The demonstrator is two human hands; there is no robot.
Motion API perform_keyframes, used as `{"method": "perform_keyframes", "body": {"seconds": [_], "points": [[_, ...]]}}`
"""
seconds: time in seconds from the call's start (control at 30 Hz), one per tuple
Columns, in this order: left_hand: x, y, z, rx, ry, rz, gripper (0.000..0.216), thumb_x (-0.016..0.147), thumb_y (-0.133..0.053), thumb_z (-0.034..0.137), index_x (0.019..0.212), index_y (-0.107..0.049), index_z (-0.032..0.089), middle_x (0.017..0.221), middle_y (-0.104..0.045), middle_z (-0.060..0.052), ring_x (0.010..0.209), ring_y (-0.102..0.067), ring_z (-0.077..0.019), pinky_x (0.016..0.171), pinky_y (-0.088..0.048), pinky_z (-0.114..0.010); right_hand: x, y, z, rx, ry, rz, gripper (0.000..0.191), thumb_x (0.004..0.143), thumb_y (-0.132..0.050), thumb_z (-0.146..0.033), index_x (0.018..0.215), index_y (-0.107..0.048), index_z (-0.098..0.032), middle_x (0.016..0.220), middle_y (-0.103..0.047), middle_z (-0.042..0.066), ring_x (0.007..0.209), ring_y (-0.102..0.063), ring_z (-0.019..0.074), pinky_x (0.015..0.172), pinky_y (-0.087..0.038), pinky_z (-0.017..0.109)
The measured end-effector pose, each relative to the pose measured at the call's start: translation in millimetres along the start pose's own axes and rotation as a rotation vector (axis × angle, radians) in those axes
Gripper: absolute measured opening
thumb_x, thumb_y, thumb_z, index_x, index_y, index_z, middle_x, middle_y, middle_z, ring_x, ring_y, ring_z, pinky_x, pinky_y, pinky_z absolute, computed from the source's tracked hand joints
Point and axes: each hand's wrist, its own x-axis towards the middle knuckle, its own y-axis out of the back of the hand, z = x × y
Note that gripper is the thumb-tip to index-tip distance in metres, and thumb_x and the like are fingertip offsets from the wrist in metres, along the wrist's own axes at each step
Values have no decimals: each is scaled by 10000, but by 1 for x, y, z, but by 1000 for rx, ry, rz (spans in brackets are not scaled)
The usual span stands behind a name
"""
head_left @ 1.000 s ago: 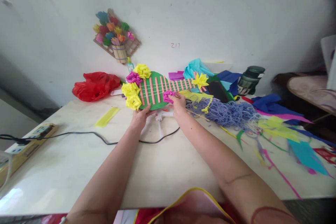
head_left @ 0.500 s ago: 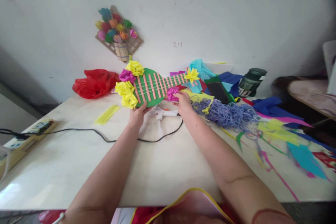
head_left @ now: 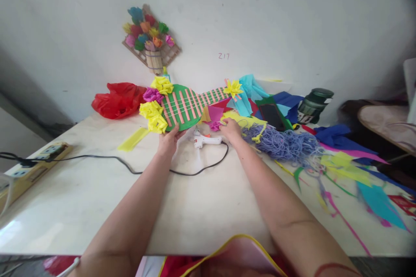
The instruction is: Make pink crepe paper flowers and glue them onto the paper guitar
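My left hand (head_left: 168,138) grips the lower edge of a green paper guitar (head_left: 182,108) with pink strips, white strings and yellow and magenta paper flowers. It holds the guitar tilted up over the table. My right hand (head_left: 231,129) pinches a small magenta paper flower (head_left: 215,125) just below the guitar's neck, apart from the guitar. A white glue gun (head_left: 206,140) lies on the table between my hands, its black cord (head_left: 130,169) running left.
A pale table (head_left: 97,199) stands against a white wall. Red plastic bag (head_left: 118,98) at back left, power strip (head_left: 35,162) at left edge, yellow paper strip (head_left: 132,139). Purple yarn pile (head_left: 286,142), coloured paper scraps, dark phone (head_left: 272,114) and green jar (head_left: 313,104) at right. A paper-flower craft (head_left: 151,39) hangs on the wall.
The guitar has tilted up and shifted left in my left hand. My right hand has come off the guitar body with the magenta flower and dropped toward the table beside the glue gun.
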Motion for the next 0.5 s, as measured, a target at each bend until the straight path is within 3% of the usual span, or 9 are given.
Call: {"method": "perform_keyframes", "body": {"seconds": [0.1, 0.2, 0.3, 0.4, 0.5], "points": [[0, 1, 2, -1, 5, 2, 593, 585, -773, 157, 1127, -548, 243, 1020, -663, -45, 806, -664, -193, 716, -579, -339, -12, 14, -16, -201, 117, 6, 306, 765, -497, -291, 1030, -623, -203, 1114, -621, 96, 993, -592, 226, 804, -448, 318], [1, 1, 4, -10, 0, 5, 572, 590, -769, 151, 1114, -554, 234, 992, -668, -41, 782, -668, -190, 702, -581, -338, -25, 24, -33, -323, 292, -173, 286, 757, -503, -300, 1007, -631, -243, 1008, -670, 58, 957, -605, 230, 779, -443, 318], [3, 3, 6, -21, 3, 10, 554, 596, -768, 154, 1103, -559, 230, 969, -674, -43, 772, -672, -194, 694, -582, -334, -36, 27, -46, -458, 434, -342, 328, 720, -545, -344, 1013, -626, -222, 1022, -668, 89, 949, -609, 262, 752, -450, 333], [4, 6, 6, -35, 15, 21, 546, 594, -771, 163, 1094, -562, 229, 932, -682, -42, 768, -675, -201, 683, -582, -326, -45, 24, -53, -584, 472, -458, 412, 682, -576, -288, 1079, -593, -177, 1034, -656, 134, 977, -601, 282, 775, -451, 352], [6, 8, 5, -44, 22, 31, 547, 583, -776, 164, 1083, -565, 230, 872, -686, -29, 743, -678, -202, 666, -582, -318, -51, 12, -54, -625, 467, -461, 478, 669, -590, -237, 1136, -557, -141, 1068, -634, 158, 1046, -568, 290, 838, -437, 374]]}}
